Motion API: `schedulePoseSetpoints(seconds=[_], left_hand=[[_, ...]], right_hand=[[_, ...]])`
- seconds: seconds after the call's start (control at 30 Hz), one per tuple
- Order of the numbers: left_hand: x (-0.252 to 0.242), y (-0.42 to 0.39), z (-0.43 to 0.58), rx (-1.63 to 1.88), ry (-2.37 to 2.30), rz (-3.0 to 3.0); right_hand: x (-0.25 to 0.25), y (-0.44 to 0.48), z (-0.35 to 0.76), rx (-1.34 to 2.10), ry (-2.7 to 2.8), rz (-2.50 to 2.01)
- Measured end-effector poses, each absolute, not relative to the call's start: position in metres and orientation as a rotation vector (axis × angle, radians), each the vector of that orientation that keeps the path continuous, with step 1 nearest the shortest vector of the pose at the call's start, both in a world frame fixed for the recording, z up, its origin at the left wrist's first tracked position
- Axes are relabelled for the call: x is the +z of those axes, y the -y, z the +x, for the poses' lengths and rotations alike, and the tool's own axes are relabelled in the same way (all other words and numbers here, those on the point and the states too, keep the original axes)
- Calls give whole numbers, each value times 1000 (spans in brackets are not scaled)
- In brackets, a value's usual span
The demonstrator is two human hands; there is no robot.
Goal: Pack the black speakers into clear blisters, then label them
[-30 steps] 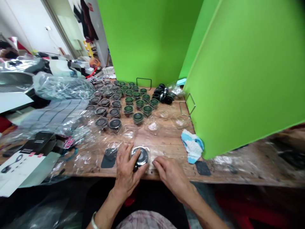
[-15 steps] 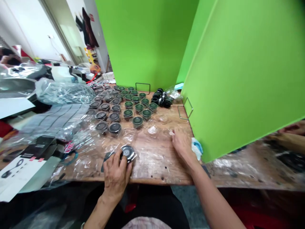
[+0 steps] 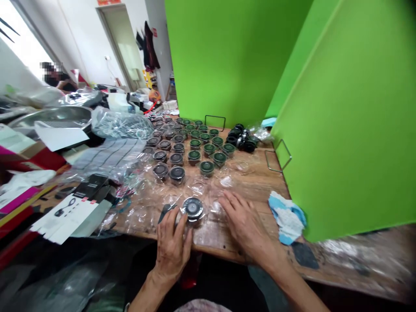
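On the near edge of the bench (image 3: 256, 175), the left hand (image 3: 172, 242) steadies a clear cup (image 3: 193, 209), grip pinching its side. The right hand (image 3: 246, 220) lies spread beside it, apparently bracing, and rows of filled cups (image 3: 191, 147) stand behind.

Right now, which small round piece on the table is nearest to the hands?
The silver-topped piece at the near edge, touching the left hand; the dark and green-topped ones stand in rows farther back.

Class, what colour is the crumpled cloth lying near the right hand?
The cloth is white and light blue; head view.
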State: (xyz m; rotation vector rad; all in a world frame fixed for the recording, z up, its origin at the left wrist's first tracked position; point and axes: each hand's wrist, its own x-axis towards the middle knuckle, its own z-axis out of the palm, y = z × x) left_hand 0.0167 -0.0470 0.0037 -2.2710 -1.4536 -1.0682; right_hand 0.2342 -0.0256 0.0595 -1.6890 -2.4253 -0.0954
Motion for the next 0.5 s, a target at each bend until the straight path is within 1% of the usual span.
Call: schedulePoseSetpoints(seconds=[0.17, 0.23, 0.33, 0.4, 0.5], left_hand=[[1, 54, -1, -1060, 1540, -2199], [-3, 53, -5, -1080, 1546, -2235], [-7, 47, -7, -1116, 1482, -2328], [-9, 40, -9, -1151, 1403, -2360], [-12, 29, -14, -1164, 1297, -2412]], right_hand=[[73, 14, 220, -117, 2413, -1574], [76, -2, 211, -45, 2395, -1466], [78, -46, 203, 163, 2263, -1346], [81, -87, 207, 221, 2095, -1419], [87, -147, 231, 157, 1844, -1611]])
